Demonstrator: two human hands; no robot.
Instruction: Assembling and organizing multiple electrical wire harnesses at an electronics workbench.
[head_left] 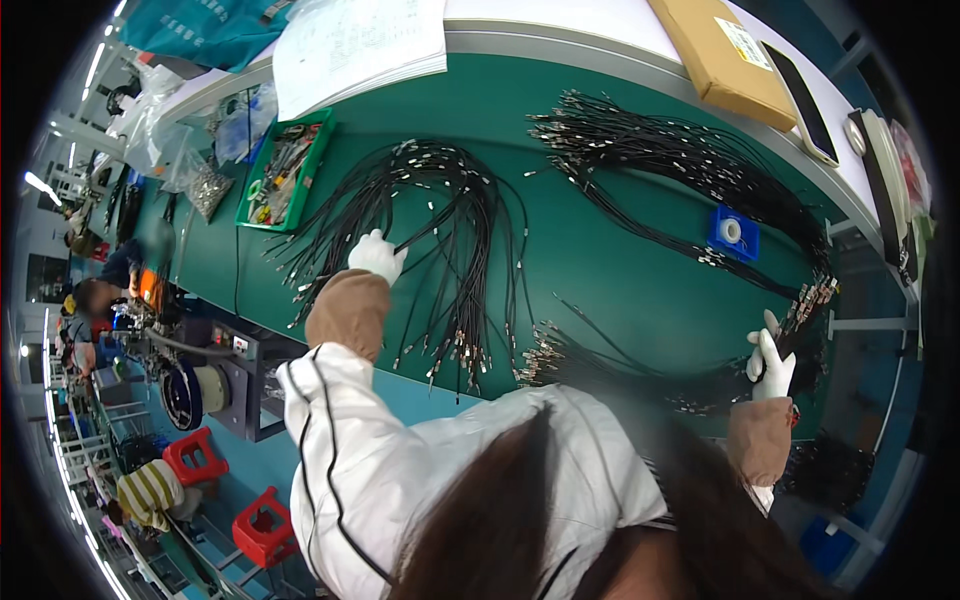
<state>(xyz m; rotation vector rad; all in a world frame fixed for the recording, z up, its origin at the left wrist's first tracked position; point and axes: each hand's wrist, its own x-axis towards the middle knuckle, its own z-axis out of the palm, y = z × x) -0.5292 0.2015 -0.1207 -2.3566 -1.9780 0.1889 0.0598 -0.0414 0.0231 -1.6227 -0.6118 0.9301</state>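
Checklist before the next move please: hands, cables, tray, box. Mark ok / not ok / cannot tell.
1. White-gloved left hand at the arched bundle of thin black cables: ok.
2. White-gloved right hand gripping cables: cannot tell; it is by cable ends at the right.
3. Arched bundle's ends gathered: not ok, fanned out.
4. Green rectangular plastic tray apart from left hand: ok.
5. Small blue plastic box free of cable contact: cannot tell.

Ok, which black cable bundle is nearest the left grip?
The arched black cable bundle just right of the green tray. The left grip is at its left side, while the other bundles lie farther right.
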